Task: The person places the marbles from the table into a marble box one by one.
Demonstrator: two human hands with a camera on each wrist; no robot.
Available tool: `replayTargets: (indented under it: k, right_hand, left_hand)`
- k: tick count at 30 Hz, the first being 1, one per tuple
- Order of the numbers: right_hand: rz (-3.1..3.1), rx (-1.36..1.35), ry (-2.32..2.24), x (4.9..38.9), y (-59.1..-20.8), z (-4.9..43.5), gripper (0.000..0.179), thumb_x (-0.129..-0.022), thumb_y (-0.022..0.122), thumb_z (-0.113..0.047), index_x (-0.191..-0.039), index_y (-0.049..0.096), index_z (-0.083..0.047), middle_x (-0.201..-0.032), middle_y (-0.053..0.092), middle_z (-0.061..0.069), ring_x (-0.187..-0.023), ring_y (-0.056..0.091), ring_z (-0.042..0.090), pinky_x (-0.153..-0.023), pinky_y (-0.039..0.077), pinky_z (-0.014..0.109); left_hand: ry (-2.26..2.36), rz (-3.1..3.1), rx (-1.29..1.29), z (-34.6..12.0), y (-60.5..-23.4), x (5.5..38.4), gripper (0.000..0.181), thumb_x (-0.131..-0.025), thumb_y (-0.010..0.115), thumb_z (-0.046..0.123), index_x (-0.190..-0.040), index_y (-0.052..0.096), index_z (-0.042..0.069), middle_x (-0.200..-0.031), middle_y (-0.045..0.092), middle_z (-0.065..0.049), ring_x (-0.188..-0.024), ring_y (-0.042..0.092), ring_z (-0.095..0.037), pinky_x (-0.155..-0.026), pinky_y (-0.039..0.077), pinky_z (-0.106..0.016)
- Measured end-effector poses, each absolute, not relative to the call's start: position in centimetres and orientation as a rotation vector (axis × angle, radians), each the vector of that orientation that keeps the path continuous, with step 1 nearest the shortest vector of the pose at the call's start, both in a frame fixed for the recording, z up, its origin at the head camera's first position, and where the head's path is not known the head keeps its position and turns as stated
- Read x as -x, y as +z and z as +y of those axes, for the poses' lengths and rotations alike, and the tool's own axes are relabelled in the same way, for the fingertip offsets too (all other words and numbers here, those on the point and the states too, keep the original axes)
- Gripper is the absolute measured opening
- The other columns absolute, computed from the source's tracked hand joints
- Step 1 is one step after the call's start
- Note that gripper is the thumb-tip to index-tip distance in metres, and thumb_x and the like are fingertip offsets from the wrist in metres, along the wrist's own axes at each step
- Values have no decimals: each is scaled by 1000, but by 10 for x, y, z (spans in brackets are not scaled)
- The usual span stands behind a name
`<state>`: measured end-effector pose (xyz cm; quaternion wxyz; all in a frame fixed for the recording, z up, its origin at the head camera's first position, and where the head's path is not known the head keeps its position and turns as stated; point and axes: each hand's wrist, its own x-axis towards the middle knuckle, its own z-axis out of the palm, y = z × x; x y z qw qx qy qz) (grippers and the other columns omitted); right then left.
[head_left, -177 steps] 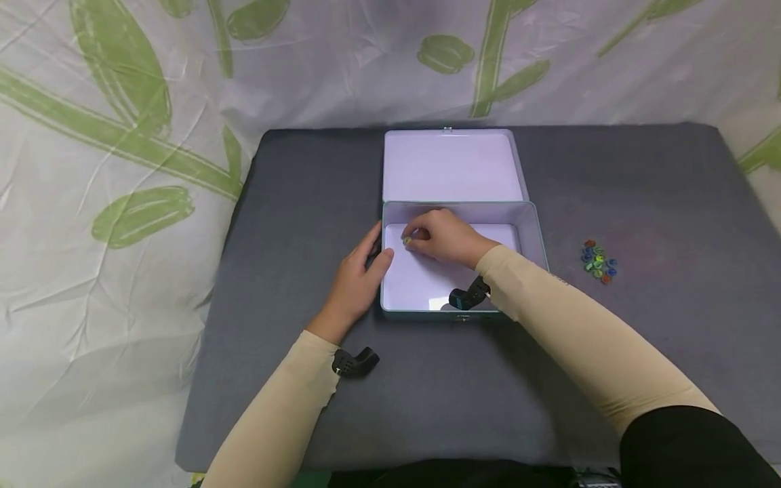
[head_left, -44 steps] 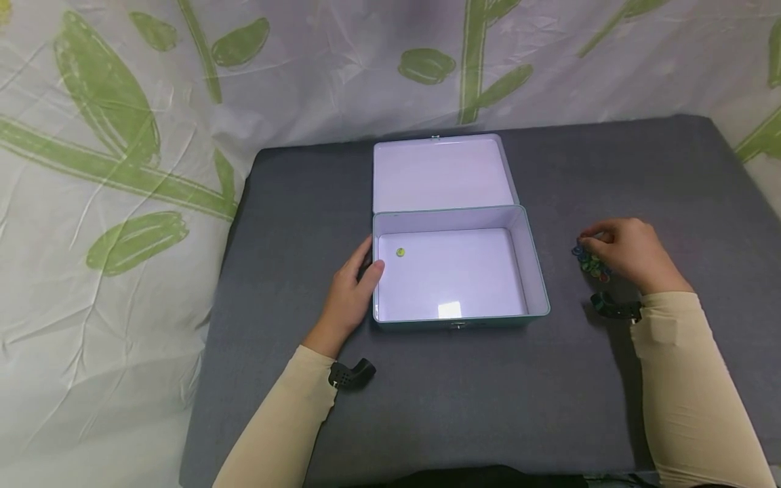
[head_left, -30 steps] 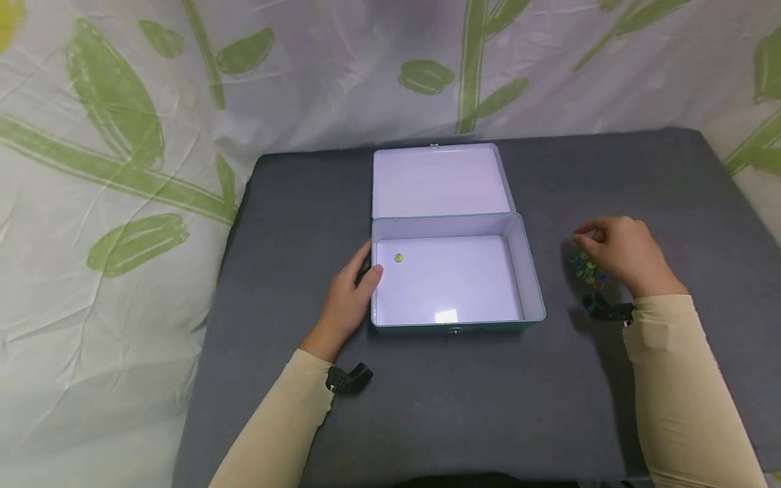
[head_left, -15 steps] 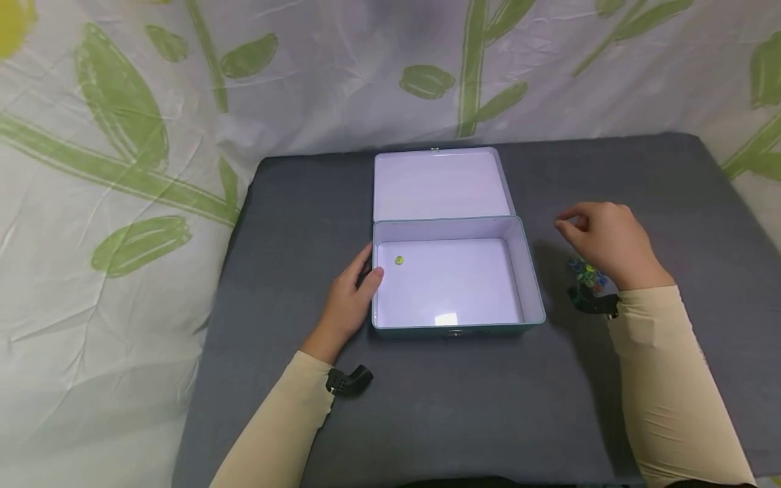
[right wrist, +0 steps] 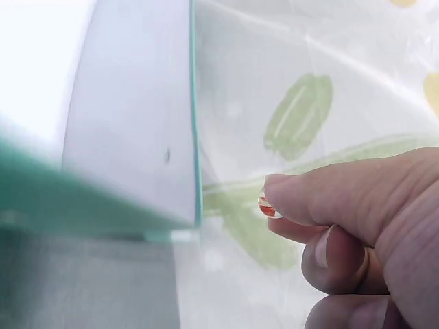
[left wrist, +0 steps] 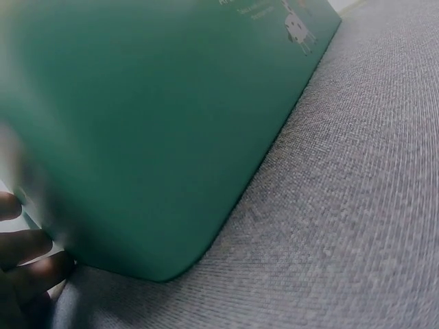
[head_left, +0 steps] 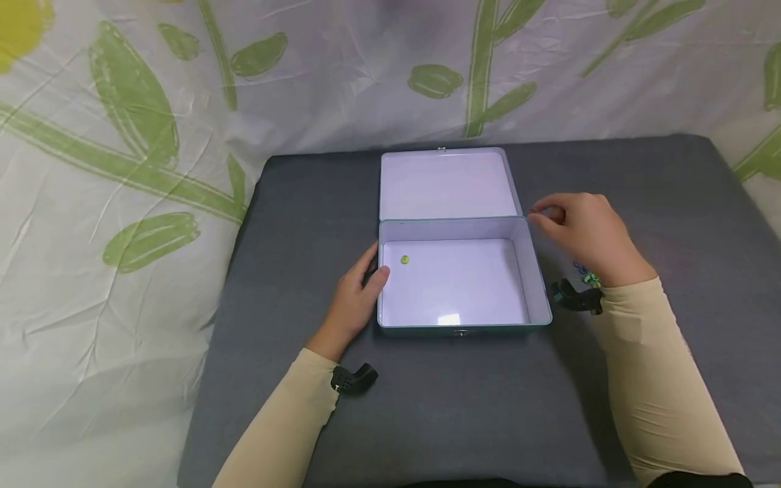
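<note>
A green tin box (head_left: pixel 460 328) with a pale interior stands with its lid (head_left: pixel 448 183) folded back. My left hand (head_left: pixel 350 305) holds its left wall, the thumb at the rim and the fingers along the outside; fingertips also touch the green wall (left wrist: pixel 158 157) in the left wrist view. Inside, towards the left, lies one yellow-green marble (head_left: pixel 405 259). My right hand (head_left: pixel 588 230) is just right of the box's back right corner. Between thumb and index finger it pinches a clear marble with a red swirl (right wrist: pixel 266 205), seen in the right wrist view.
A small pile of coloured marbles (head_left: pixel 590 278) lies on the grey cloth-covered table (head_left: pixel 476 407) right of the box, partly hidden by my right wrist. A plastic sheet (head_left: pixel 342 88) printed with green leaves hangs behind the table.
My right hand has left the marble pile, risen and moved left to the box's back right corner. The left hand has stayed at the box. Earlier, the right hand was inside the box with the yellow-green marble.
</note>
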<state>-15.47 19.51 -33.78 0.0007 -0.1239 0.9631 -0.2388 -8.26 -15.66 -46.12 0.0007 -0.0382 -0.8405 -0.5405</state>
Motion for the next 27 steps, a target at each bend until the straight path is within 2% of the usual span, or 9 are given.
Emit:
replayTargets:
  k: [4, 13, 27]
  right_hand:
    - [3026, 433, -754, 160, -338, 181, 23, -95, 64, -28, -106, 73, -10, -75, 68, 2, -60, 51, 19, -54, 39, 34]
    - [3004, 485, -787, 167, -338, 153, 20, -94, 65, -25, -102, 74, -10, -63, 55, 4, -54, 45, 20, -50, 34, 34]
    - [2962, 571, -766, 173, -345, 119, 19, -94, 65, -25, -103, 74, -11, -64, 55, 3, -54, 46, 20, -51, 36, 35]
  left_hand:
    - [-1699, -2640, 108, -157, -461, 83, 59, -99, 46, 50, -152, 37, 26, -152, 41, -1, -140, 35, -16, -113, 29, -44]
    - [-1700, -2638, 119, -158, -462, 85, 61, -98, 46, 52, -152, 37, 25, -152, 41, -3, -141, 34, -17, -114, 28, -44]
    - [-1684, -2640, 124, -158, -465, 86, 60, -98, 47, 51, -152, 38, 25, -151, 43, -2, -140, 36, -16, -113, 29, -44]
